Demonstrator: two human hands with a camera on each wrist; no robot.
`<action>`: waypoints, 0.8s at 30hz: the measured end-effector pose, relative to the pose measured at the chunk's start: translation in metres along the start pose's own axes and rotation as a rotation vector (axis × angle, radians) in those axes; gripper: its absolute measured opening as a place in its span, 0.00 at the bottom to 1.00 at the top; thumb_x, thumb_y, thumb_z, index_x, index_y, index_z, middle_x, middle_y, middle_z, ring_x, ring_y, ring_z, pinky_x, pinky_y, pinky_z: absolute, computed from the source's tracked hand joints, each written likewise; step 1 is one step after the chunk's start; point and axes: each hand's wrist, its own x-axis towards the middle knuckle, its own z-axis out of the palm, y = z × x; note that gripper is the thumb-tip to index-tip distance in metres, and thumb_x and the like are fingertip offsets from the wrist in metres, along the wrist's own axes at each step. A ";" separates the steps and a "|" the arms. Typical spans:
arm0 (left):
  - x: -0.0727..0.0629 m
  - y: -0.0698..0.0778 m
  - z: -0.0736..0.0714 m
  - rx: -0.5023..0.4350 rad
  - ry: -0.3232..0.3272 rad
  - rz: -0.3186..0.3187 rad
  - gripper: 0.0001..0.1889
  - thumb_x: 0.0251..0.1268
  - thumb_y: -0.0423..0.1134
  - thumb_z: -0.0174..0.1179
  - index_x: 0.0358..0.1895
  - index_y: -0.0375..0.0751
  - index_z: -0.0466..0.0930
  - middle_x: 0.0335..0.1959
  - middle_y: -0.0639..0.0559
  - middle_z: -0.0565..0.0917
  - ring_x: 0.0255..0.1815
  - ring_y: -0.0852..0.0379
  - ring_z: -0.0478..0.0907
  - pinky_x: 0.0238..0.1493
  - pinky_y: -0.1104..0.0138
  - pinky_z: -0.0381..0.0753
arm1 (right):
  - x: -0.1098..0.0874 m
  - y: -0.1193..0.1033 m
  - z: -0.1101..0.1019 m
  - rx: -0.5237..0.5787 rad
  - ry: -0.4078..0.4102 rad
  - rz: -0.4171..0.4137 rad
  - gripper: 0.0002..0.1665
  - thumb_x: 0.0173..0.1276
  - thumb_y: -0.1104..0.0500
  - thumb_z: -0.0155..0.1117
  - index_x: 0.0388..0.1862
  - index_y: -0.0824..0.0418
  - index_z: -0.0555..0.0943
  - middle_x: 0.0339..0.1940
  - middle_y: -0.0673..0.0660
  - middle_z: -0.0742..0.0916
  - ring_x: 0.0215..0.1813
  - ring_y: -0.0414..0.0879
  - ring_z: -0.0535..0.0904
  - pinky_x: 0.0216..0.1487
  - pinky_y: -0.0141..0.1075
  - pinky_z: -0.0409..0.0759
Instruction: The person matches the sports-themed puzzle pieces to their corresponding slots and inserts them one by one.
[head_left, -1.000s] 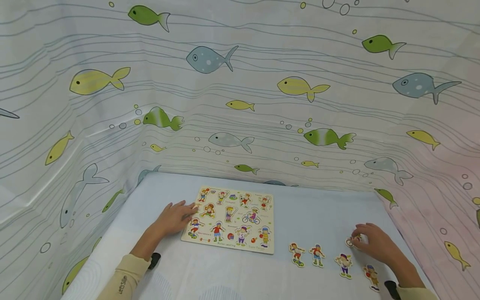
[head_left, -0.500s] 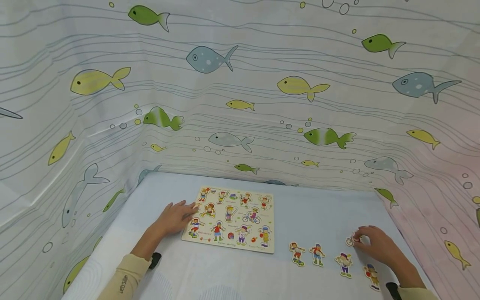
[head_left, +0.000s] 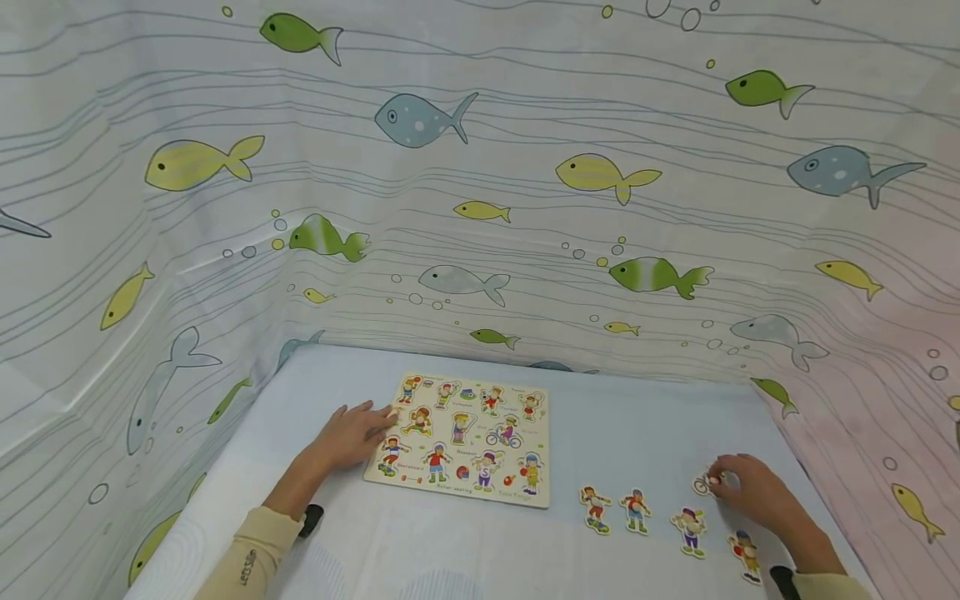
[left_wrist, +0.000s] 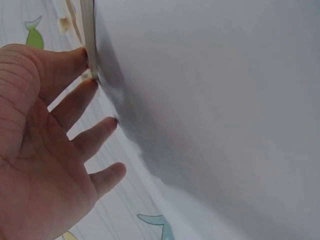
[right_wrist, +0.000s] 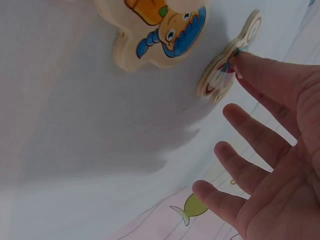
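My left hand (head_left: 350,437) lies at the left side of a wooden puzzle board (head_left: 536,500) printed with children playing sports. In the left wrist view, thumb and index fingertips touch the board's edge (left_wrist: 88,35), and the other fingers are stretched out and spread. My right hand (head_left: 753,490) pinches a small wooden puzzle piece (right_wrist: 217,77) with a bicycle on it between thumb and index finger, close to the table; the hand covers part of it. Its other fingers are spread. A puzzle piece of a child with a blue braid (right_wrist: 167,37) lies near that hand.
Several loose pieces lie right of the board: a skateboarder (head_left: 595,510), a roller-skater (head_left: 636,512), a purple-trousered figure (head_left: 689,532) and a blue-capped figure (head_left: 746,557). The pale tabletop (head_left: 465,550) is enclosed by fish-patterned curtains (head_left: 525,250).
My right fingers have drawn in around the bicycle piece, which has shifted slightly under them. The left hand and board have stayed in place.
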 end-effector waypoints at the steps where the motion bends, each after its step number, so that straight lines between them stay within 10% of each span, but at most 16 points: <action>1: 0.000 0.000 0.000 -0.001 0.003 0.002 0.20 0.69 0.38 0.59 0.62 0.42 0.80 0.66 0.43 0.76 0.68 0.30 0.65 0.61 0.28 0.56 | 0.000 0.000 0.000 0.007 0.002 -0.004 0.06 0.61 0.61 0.72 0.36 0.56 0.84 0.40 0.56 0.85 0.51 0.64 0.77 0.52 0.63 0.73; 24: -0.001 0.001 0.000 0.019 0.007 0.003 0.20 0.68 0.38 0.59 0.62 0.42 0.80 0.65 0.43 0.76 0.67 0.30 0.66 0.61 0.29 0.57 | -0.002 -0.008 -0.003 0.005 0.080 -0.054 0.06 0.60 0.64 0.72 0.34 0.55 0.83 0.52 0.72 0.82 0.61 0.76 0.68 0.59 0.70 0.62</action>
